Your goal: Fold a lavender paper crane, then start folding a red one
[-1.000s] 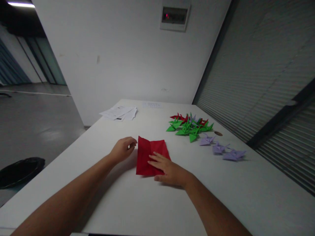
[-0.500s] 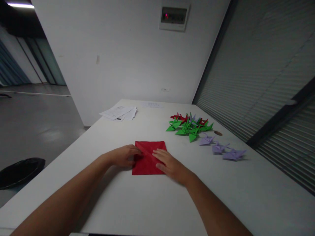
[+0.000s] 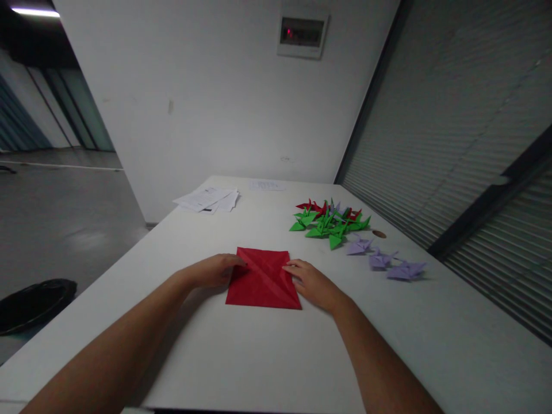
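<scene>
Left hand [image 3: 219,270] is half curled, its fingers over the left edge of the red paper [image 3: 264,283]; whether it pinches this edge, I cannot tell. Right hand [image 3: 314,286] has the fingers loosely bent at the right edge, and its grip is also not clear. The paper lies on the white desk [image 3: 259,362], between both hands. Farther to the right stand green paper birds [image 3: 328,224] and purple paper birds [image 3: 380,262].

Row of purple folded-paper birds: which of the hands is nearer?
Right. The right hand is left of the birds, touching the red paper square; the left hand, farther left, touches the square's left edge.
</scene>
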`<state>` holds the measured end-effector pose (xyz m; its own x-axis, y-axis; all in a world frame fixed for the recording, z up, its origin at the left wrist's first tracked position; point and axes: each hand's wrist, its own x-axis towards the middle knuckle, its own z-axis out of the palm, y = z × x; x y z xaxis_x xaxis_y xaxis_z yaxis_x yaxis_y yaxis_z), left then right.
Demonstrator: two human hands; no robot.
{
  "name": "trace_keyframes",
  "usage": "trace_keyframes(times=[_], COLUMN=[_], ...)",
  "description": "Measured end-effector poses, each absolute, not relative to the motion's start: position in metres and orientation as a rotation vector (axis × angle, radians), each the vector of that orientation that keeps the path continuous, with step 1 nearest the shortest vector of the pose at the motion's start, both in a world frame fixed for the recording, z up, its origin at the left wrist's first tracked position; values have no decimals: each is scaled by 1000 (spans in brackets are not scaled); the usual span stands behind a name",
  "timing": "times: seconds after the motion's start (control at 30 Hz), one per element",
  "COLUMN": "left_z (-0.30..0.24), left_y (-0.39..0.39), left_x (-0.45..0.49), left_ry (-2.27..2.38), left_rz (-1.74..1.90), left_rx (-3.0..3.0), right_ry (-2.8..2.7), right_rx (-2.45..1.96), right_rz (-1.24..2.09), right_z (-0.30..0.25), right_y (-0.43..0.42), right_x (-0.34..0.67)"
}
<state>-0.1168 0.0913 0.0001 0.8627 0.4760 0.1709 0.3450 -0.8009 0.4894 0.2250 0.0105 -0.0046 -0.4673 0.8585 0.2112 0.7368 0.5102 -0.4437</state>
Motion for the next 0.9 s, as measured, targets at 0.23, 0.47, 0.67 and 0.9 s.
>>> trace_keyframes(times=[0.23,0.47,0.67,0.9], left_z=[2,2,0,-2], left_y=[91,91,93,94], left_x=[-119,-120,-120,-120], left_ry=[587,553,525,488], left_rz=[405,398,408,417], left_rx=[2620,2664,2658,2668], right_ry=[-2363,-2324,-2256,-2314], right_rx=[-1258,-1175,-1184,-1180], right_rz=[455,452,369,295], right_z=[-8,-8,-14,-16], right_y=[12,11,16,19], right_x=[229,228,227,226])
